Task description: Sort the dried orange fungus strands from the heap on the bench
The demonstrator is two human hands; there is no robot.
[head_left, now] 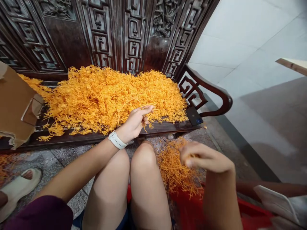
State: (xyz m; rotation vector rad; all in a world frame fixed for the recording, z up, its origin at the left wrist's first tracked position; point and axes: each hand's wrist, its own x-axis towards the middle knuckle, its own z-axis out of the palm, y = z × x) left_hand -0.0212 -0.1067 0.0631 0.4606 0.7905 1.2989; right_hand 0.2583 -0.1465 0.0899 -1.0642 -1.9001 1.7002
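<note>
My left hand (136,123), with a white band on its wrist, is pinched shut on an orange branched piece (150,125). Thin ends of it stick out past the fingers, in front of a big heap of similar orange branched pieces (103,95) on a dark wooden bench. Off to the right, my right hand (203,156) is blurred, its fingers curled in, with a bit of orange showing between them. It hovers beside a loose pile of thin orange stick-like bits (176,164) low by my right knee. What exactly the right hand holds is hard to make out.
The carved bench (153,127) has a curved armrest (213,92) at right, with a dark phone (194,116) near it. A cardboard box (16,102) stands at left. Something red (189,207) lies low right. Another person's sandalled foot (26,180) is at lower left.
</note>
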